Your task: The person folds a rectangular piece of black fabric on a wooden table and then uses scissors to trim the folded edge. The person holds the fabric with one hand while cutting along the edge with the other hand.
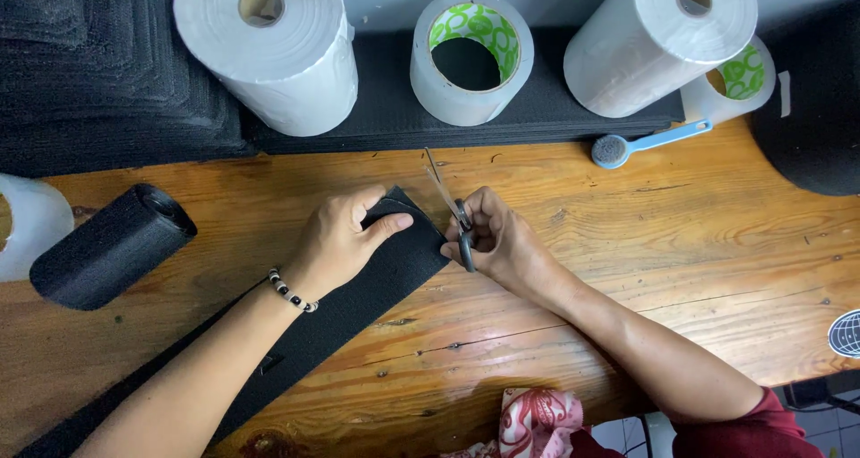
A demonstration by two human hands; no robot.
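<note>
Wooden table (pixel 681 243), rolls behind.

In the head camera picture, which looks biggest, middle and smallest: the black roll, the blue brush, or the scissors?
1. Black roll, plainly the biggest.
2. Blue brush.
3. Scissors. The right hand hides part of them, so brush versus scissors is unsure.

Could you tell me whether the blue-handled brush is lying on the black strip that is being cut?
No, the brush lies on the bare wooden table, well apart from the black strip.
</note>
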